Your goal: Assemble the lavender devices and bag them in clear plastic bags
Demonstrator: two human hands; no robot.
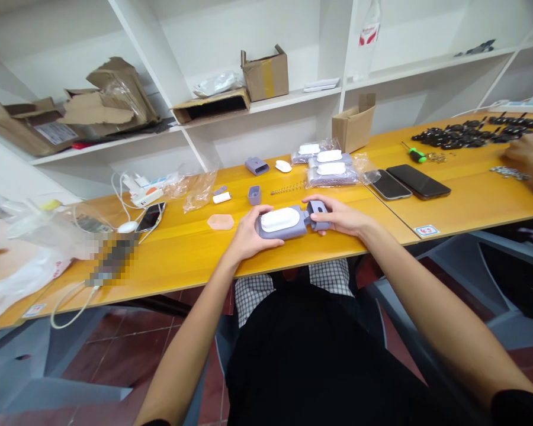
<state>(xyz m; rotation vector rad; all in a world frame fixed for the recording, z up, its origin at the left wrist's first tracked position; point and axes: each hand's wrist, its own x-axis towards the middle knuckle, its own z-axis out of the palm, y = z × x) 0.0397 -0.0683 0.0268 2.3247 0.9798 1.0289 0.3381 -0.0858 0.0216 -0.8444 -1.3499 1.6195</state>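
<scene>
The lavender body (pixel 285 229) in the left hand (pixel 249 234) looks like smooth matt plastic, its white insert (pixel 279 219) a slightly glossier plastic, and the cap (pixel 318 213) under the right hand (pixel 342 218) has the same matt look. The desk (pixel 182 248) has a smooth yellow wood-grain surface with a soft sheen; on it the phones (pixel 417 181) show glossy black glass, the spring (pixel 288 189) looks like bare metal and the clear bags (pixel 198 189) are thin, shiny, crinkled plastic. The boxes (pixel 265 74) on the matt white shelves (pixel 288 99) are rough, dull brown cardboard, and the floor (pixel 115 355) is dark red tile with a faint gloss
</scene>
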